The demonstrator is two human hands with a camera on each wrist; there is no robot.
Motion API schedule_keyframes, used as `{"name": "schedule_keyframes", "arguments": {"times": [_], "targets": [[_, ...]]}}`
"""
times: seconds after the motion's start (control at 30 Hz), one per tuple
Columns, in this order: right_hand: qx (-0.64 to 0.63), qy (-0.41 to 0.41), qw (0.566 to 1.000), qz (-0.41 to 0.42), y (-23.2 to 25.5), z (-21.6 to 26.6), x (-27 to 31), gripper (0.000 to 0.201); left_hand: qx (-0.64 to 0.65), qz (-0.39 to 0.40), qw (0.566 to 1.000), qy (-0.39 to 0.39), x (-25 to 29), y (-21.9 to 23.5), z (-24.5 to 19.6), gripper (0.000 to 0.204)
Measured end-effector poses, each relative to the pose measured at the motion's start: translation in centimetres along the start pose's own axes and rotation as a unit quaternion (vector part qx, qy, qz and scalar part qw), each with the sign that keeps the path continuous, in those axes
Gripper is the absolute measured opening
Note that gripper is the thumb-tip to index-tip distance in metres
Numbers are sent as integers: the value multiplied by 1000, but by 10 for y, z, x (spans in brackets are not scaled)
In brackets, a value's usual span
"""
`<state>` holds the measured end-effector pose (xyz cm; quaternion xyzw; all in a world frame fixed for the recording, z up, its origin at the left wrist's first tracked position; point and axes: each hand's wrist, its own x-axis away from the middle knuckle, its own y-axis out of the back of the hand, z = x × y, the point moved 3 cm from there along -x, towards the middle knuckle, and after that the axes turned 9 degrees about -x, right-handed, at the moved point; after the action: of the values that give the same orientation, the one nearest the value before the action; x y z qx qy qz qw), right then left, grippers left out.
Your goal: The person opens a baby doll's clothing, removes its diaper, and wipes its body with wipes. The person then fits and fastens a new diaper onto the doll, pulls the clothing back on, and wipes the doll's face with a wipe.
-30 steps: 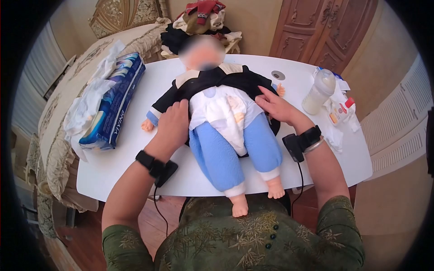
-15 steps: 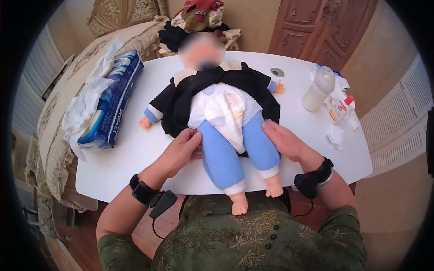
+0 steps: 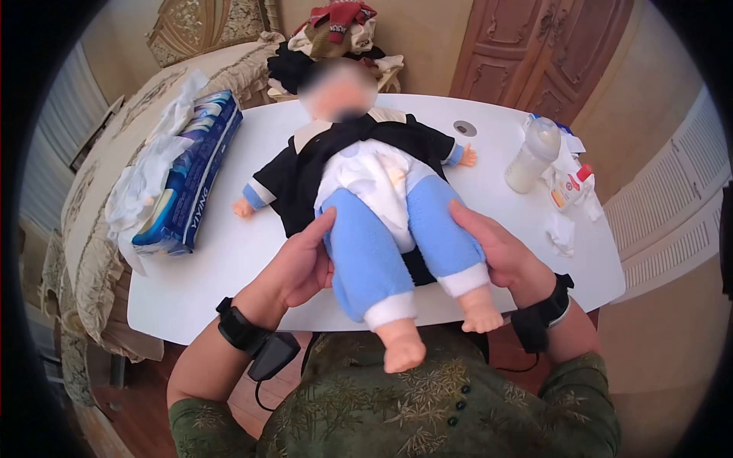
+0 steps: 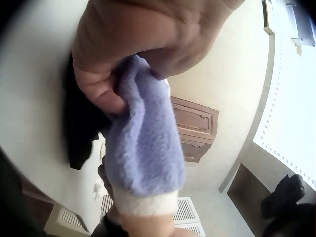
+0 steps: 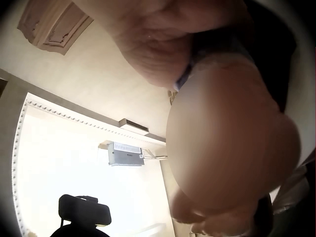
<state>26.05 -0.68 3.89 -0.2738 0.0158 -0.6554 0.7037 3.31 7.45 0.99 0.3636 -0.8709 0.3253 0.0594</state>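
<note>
A doll lies on its back on the white table, a white diaper (image 3: 378,179) at its waist and a black jacket (image 3: 286,179) spread around its upper body. My left hand (image 3: 301,263) grips the outer side of one blue trouser leg (image 3: 366,252), thumb on top and fingers curled beneath. On the other side my right hand (image 3: 504,248) holds the second blue leg (image 3: 443,233), its fingers mostly hidden under it. Both legs look raised off the table. The left wrist view shows fingers folded round the fuzzy cloth (image 4: 145,143); a bare foot (image 5: 232,133) fills the right wrist view.
On the table's left stands a blue diaper pack (image 3: 198,168) with white cloths (image 3: 145,183) over it. A milk bottle (image 3: 532,156), a red-capped bottle (image 3: 569,187) and crumpled tissue (image 3: 560,233) are at the right. The table's near edge (image 3: 305,324) runs below the legs.
Both hands have moved down from the jacket's sides to the trouser legs and taken hold of them. The legs and feet have come up and nearer to me.
</note>
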Motion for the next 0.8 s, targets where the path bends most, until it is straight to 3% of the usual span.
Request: {"name": "schedule_keyframes", "arguments": {"times": [0.07,0.13,0.17,0.2,0.23,0.3,0.47,0.6,0.63,0.7,0.77,0.8], "targets": [[-59,-3,998,-8,-2,-3,3,55,-106,2,994,32,4,4,-2,58],[-120,-7,993,-16,-2,-6,5,57,-66,8,997,25,11,-4,-7,59],[-216,-33,969,112,-7,-6,7,59,-25,16,999,18,11,-10,-8,60],[-308,-57,920,237,-13,-6,11,61,-24,15,999,17,9,-13,-5,60],[-306,-57,920,238,-21,-8,13,61,-2,13,1000,9,6,-17,-1,59],[-315,-39,944,94,-33,-18,16,66,19,13,1000,0,3,-21,5,59],[-355,-11,925,135,-36,-33,18,74,14,25,1000,-3,-2,-29,7,65],[-448,-10,874,189,-34,-26,19,71,-26,46,999,-15,-10,-18,12,68],[-469,-22,855,218,-32,-22,20,69,-9,81,997,-6,-10,-19,14,69],[-438,-16,872,219,-27,-14,22,66,7,118,993,2,-12,-19,20,70],[-474,11,853,220,-26,-6,21,63,-85,172,981,6,-15,-15,32,67],[-452,33,884,115,-28,1,25,61,-207,199,957,-48,-19,-6,40,65]]}}
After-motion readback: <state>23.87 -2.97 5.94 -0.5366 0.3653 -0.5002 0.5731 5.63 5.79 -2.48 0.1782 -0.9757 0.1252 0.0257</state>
